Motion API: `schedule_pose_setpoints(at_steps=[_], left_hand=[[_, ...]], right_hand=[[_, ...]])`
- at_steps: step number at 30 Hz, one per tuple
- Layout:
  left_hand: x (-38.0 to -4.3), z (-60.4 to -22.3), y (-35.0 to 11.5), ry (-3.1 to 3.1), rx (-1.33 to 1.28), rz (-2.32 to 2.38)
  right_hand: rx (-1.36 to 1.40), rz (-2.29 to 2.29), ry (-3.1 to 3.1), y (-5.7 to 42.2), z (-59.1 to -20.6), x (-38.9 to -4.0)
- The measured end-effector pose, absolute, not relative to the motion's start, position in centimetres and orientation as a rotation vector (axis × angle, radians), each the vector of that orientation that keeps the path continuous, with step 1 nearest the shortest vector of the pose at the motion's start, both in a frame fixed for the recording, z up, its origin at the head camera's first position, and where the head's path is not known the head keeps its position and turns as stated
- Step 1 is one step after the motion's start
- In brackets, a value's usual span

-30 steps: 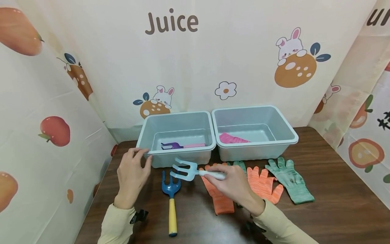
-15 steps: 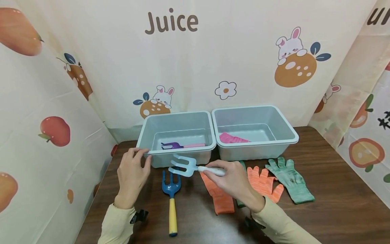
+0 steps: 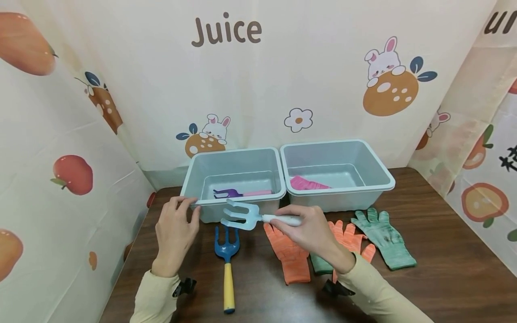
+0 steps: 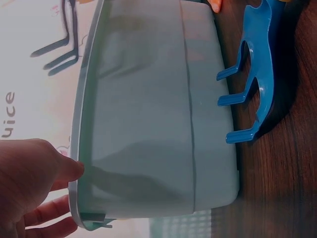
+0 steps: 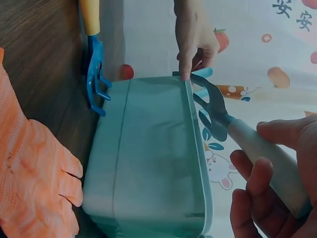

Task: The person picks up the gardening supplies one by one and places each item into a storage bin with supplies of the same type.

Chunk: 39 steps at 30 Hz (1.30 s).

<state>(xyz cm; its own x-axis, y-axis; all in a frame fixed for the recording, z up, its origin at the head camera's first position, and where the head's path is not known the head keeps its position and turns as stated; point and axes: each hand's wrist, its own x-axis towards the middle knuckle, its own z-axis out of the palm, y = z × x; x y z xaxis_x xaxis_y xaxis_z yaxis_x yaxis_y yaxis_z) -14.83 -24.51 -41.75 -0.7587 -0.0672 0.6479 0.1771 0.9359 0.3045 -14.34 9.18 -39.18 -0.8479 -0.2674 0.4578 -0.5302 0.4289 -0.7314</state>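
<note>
My right hand grips the pale handle of a light blue hand fork, whose tines point left, in front of the left bin. In the right wrist view the fork is held above the bin's near rim. My left hand pinches that bin's front left rim, thumb outside and fingers over the edge, as the left wrist view shows with the hand. Inside the bin lies a purple hand fork with a pink handle. A blue hand fork with a yellow handle lies on the table between my hands.
A second bin stands at the right with a pink glove in it. Orange gloves and green gloves lie on the wooden table, partly under my right arm. A printed curtain hangs behind the bins.
My right hand has raised the light blue hand fork and brought it farther forward, toward the left bin's front rim. My left hand stays on the rim.
</note>
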Motion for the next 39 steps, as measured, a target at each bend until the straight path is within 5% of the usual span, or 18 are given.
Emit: schedule_pose_setpoints(at_steps=[39], left_hand=[[-14.9,-41.7,-24.8,-2.361,-0.064,-0.470]], right_hand=[[0.737,1.231,-2.414,9.1,-35.4,-17.6]])
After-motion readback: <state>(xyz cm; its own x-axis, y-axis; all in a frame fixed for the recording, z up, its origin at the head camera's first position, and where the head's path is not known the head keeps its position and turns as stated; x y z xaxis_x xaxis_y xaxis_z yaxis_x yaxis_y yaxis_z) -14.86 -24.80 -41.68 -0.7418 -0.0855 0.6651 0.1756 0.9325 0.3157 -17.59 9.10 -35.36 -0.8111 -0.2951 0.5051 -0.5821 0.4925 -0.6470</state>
